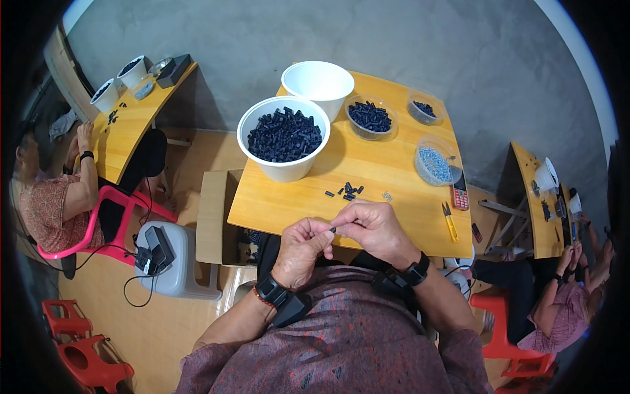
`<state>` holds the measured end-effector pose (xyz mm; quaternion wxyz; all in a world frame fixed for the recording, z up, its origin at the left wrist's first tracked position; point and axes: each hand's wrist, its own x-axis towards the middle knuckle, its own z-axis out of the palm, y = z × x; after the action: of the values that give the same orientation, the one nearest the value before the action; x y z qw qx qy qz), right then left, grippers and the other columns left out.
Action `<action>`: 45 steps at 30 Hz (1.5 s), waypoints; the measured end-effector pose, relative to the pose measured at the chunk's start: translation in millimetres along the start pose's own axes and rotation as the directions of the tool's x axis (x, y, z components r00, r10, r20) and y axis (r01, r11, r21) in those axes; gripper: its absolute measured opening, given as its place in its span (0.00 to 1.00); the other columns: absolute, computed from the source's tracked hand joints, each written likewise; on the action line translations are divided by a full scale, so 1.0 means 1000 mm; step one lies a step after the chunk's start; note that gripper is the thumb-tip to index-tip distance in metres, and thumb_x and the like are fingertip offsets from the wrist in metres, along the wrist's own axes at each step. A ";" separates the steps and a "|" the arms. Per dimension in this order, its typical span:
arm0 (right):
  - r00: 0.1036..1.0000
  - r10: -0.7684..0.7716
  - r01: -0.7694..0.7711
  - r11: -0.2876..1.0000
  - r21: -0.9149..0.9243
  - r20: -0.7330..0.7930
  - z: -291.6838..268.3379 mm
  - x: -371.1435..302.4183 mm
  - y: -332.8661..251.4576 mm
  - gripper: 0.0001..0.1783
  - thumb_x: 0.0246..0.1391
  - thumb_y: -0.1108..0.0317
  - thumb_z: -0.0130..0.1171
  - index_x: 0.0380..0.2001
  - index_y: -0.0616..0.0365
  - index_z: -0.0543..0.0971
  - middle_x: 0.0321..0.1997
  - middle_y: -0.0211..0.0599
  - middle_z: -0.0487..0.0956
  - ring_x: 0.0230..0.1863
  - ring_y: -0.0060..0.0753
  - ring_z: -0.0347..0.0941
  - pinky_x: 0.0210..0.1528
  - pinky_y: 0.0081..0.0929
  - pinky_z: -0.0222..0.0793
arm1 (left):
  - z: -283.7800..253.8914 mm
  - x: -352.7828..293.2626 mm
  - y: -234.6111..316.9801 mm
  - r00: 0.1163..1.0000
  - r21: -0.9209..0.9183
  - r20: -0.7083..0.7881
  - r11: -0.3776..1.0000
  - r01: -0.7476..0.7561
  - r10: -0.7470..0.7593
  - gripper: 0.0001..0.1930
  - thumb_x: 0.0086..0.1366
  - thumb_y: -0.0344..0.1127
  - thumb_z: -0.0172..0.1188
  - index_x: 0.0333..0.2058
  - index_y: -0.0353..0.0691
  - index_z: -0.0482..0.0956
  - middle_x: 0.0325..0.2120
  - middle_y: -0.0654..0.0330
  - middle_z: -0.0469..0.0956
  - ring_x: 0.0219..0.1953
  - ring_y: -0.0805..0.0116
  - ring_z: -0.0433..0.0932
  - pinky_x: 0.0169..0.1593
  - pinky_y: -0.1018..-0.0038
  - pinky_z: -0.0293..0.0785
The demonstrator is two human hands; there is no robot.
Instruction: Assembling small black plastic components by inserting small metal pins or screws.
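Observation:
At the near edge of the table, my left hand [300, 253] and my right hand [373, 228] meet with fingertips pinched together. Between them is a small black plastic piece [333, 230], mostly covered by the fingers. Just beyond my hands lie several loose short black tubular pieces [349, 191], with a little heap of tiny silvery parts [387, 196] to their right. A white tub [251, 152] heaped with similar black pieces stands at the back left. Which hand bears more of the held piece is hard to make out.
Behind the full tub stands another white tub [317, 80]. Clear bowls hold black pieces [369, 117] and small bluish parts [434, 164]. Yellow-handled snips [450, 223] and a red keypad phone [460, 196] lie on the right. A cardboard box [211, 217] stands left; people sit at both side tables.

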<state>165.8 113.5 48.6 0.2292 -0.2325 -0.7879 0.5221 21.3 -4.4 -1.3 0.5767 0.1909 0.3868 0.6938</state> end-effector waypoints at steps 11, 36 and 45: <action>0.995 0.085 -0.093 0.968 0.235 0.044 0.000 0.000 0.013 0.07 0.56 0.84 0.62 0.37 0.67 0.85 0.35 0.36 0.84 0.34 0.20 0.80 0.39 0.18 0.76 | 0.002 -0.002 -0.008 0.996 0.060 -0.016 0.994 -0.088 0.089 0.03 0.67 0.23 0.61 0.38 0.33 0.77 0.32 0.57 0.81 0.27 0.73 0.78 0.33 0.75 0.80; 0.985 -0.168 0.154 0.963 -0.222 -0.047 0.016 -0.009 -0.021 0.18 0.50 0.76 0.70 0.45 0.67 0.78 0.37 0.45 0.79 0.33 0.38 0.80 0.39 0.30 0.78 | -0.002 -0.002 0.008 0.996 -0.209 -0.014 0.974 0.086 -0.091 0.06 0.69 0.29 0.58 0.40 0.34 0.82 0.33 0.58 0.84 0.34 0.71 0.81 0.40 0.73 0.79; 0.957 -0.290 0.254 0.845 -0.471 -0.003 0.017 -0.009 -0.016 0.12 0.46 0.71 0.69 0.29 0.62 0.75 0.29 0.46 0.74 0.30 0.52 0.75 0.33 0.40 0.74 | 0.002 -0.001 0.013 0.984 -0.128 -0.003 0.976 0.177 -0.179 0.06 0.69 0.29 0.59 0.36 0.33 0.83 0.30 0.59 0.83 0.29 0.72 0.81 0.40 0.72 0.83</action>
<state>160.8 90.0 56.3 0.2673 -0.1858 -0.9059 0.2708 14.5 -4.8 9.6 0.6446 0.1132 0.3614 0.6641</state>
